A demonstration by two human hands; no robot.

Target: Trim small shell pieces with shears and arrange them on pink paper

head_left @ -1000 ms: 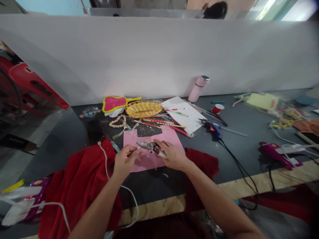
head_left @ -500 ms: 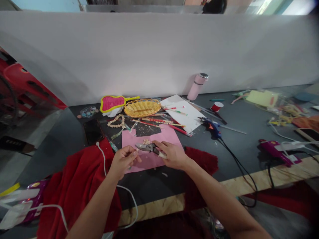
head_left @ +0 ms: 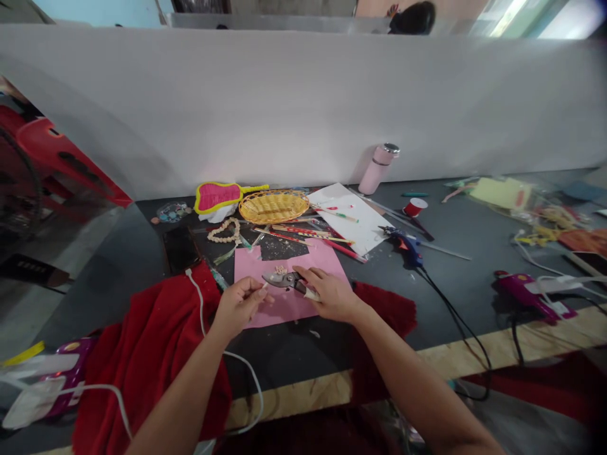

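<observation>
My right hand (head_left: 331,294) is closed round the handles of a pair of pruning shears (head_left: 282,279), whose blades point left. Pinched in the fingers of my left hand (head_left: 241,304) is a thin pale stick (head_left: 263,287), mostly hidden, close to the blade tips. Both hands are over a sheet of pink paper (head_left: 279,311). Just behind the blades, a little heap of small pale cut pieces (head_left: 280,270) lies on that paper.
Behind the paper lie patterned chopsticks (head_left: 303,232), a wicker basket (head_left: 274,207) and a heart-shaped string of pale pieces (head_left: 224,231). A blue glue gun (head_left: 405,245) with a black cord is at right. Red cloth (head_left: 156,341) and a phone (head_left: 180,249) are left. A pink flask (head_left: 378,169) stands by the partition.
The whole view has shifted slightly. Both hands keep their grips, and the shears' blades stay beside the left fingertips.
</observation>
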